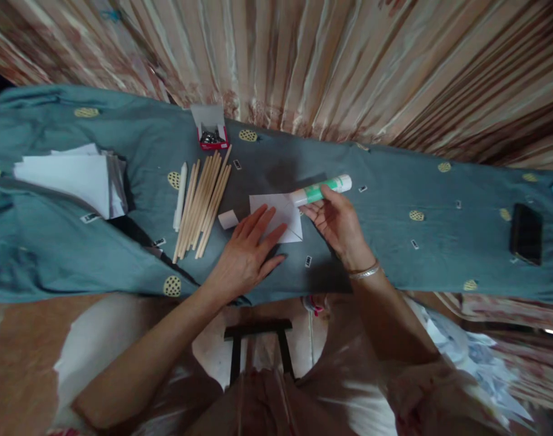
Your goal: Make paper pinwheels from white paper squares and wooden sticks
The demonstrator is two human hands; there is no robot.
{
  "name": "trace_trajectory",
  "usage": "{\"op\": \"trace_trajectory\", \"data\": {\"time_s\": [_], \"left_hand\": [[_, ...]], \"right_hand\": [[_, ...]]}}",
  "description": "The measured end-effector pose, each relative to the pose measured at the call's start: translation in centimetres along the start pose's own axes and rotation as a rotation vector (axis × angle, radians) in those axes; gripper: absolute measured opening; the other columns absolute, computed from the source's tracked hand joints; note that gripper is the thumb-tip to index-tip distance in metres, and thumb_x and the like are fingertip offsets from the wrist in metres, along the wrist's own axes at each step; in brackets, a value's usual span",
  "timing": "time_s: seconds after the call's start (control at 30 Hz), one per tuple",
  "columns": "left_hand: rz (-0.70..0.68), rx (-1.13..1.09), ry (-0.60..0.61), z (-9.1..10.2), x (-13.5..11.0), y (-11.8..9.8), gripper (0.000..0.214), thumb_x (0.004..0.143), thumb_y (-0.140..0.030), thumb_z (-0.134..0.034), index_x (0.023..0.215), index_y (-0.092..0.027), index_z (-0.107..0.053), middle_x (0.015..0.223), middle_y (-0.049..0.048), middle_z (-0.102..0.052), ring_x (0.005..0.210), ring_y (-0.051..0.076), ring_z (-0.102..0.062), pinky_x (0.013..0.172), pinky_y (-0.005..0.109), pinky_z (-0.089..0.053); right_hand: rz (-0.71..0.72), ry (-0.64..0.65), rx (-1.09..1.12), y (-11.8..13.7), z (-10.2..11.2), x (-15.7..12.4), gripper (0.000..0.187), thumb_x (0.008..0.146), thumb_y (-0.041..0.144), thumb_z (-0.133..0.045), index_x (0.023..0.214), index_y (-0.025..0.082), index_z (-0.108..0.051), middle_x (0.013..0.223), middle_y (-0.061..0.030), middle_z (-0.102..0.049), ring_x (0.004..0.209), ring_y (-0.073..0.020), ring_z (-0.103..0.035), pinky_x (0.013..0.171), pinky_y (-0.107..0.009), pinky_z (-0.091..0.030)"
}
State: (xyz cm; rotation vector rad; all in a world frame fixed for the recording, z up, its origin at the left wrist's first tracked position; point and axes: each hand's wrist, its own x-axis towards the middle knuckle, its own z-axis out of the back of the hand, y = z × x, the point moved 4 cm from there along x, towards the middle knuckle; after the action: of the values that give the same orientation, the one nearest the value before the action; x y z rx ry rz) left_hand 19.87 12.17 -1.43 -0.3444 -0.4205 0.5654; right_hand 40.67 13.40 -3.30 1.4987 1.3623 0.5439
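A folded white paper square (283,213) lies on the blue-grey cloth (385,242) in front of me. My left hand (247,251) rests flat on the paper's left part, fingers stretched out. My right hand (337,224) grips a white and green glue stick (322,189), its tip touching the paper's upper right corner. A silver bangle sits on that wrist. The glue stick's white cap (228,219) lies just left of the paper.
A bundle of wooden sticks (204,203) and one white stick (181,195) lie left of the paper. A small red box of pins (212,134) stands behind them. A stack of white paper (74,175) is far left, a dark phone (526,233) far right.
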Motion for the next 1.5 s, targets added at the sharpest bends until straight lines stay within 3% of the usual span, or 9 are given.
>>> {"op": "trace_trajectory", "data": {"time_s": [0.07,0.2,0.37,0.57,0.73,1.17,1.5], "left_hand": [[0.021,0.009,-0.078,1.8,0.0,0.8,0.046,0.097,-0.039,-0.052,0.139,-0.02,-0.048,0.146,0.0158,-0.05,0.138,0.033,-0.043,0.11,0.053,-0.041],[0.214,0.135,-0.172,4.6,-0.7,3.9,0.048,0.092,-0.043,-0.056,0.132,-0.016,-0.054,0.13,0.0166,-0.058,0.122,0.034,-0.053,0.103,0.052,-0.046],[0.273,0.204,-0.043,4.1,-1.4,6.2,0.031,0.089,-0.037,-0.059,0.112,-0.018,-0.064,0.109,0.0116,-0.067,0.11,0.033,-0.058,0.097,0.048,-0.049],[0.244,0.015,-0.151,3.8,-0.7,4.6,0.026,0.091,-0.035,-0.058,0.111,-0.02,-0.067,0.105,0.0084,-0.07,0.101,0.026,-0.062,0.088,0.041,-0.053],[0.204,-0.077,-0.204,3.2,0.3,3.3,0.029,0.091,-0.036,-0.06,0.113,-0.018,-0.067,0.106,0.0086,-0.071,0.098,0.023,-0.063,0.086,0.038,-0.054],[0.202,-0.088,-0.2,2.9,0.9,3.1,0.033,0.092,-0.038,-0.06,0.114,-0.014,-0.068,0.103,0.0099,-0.071,0.097,0.023,-0.063,0.086,0.037,-0.053],[0.141,-0.016,-0.184,2.7,0.7,2.9,0.031,0.093,-0.039,-0.059,0.116,-0.021,-0.067,0.103,0.0093,-0.072,0.098,0.025,-0.063,0.086,0.041,-0.053]], "right_hand": [[-0.027,0.002,0.062,0.0,0.3,-0.1,0.028,0.075,0.044,-0.076,0.083,0.021,-0.063,0.081,-0.0008,-0.074,0.084,-0.017,-0.074,0.085,-0.033,-0.061],[-0.044,0.008,0.124,0.1,0.5,-0.1,0.028,0.076,0.044,-0.076,0.084,0.021,-0.064,0.082,-0.0008,-0.075,0.083,-0.0165,-0.074,0.084,-0.032,-0.061],[-0.019,0.023,0.11,0.3,0.1,-0.3,0.03,0.075,0.047,-0.078,0.083,0.021,-0.064,0.076,0.0017,-0.073,0.073,-0.0121,-0.07,0.074,-0.025,-0.06],[-0.093,0.046,0.075,0.0,-1.2,-1.2,0.032,0.069,0.043,-0.083,0.078,0.019,-0.065,0.067,0.0023,-0.071,0.058,-0.0093,-0.067,0.057,-0.017,-0.057],[-0.136,0.092,0.135,-1.0,-2.2,-2.1,0.031,0.066,0.037,-0.085,0.081,0.018,-0.066,0.071,0.0003,-0.075,0.061,-0.013,-0.072,0.063,-0.021,-0.063],[-0.115,0.143,0.099,-1.6,-2.9,-2.7,0.031,0.064,0.038,-0.087,0.08,0.017,-0.071,0.077,-0.0009,-0.076,0.066,-0.0134,-0.073,0.067,-0.024,-0.064],[-0.126,0.176,0.01,-1.7,-3.7,-3.1,0.04,0.059,0.047,-0.089,0.076,0.016,-0.072,0.072,-0.0019,-0.076,0.062,-0.0147,-0.073,0.063,-0.023,-0.063]]}}
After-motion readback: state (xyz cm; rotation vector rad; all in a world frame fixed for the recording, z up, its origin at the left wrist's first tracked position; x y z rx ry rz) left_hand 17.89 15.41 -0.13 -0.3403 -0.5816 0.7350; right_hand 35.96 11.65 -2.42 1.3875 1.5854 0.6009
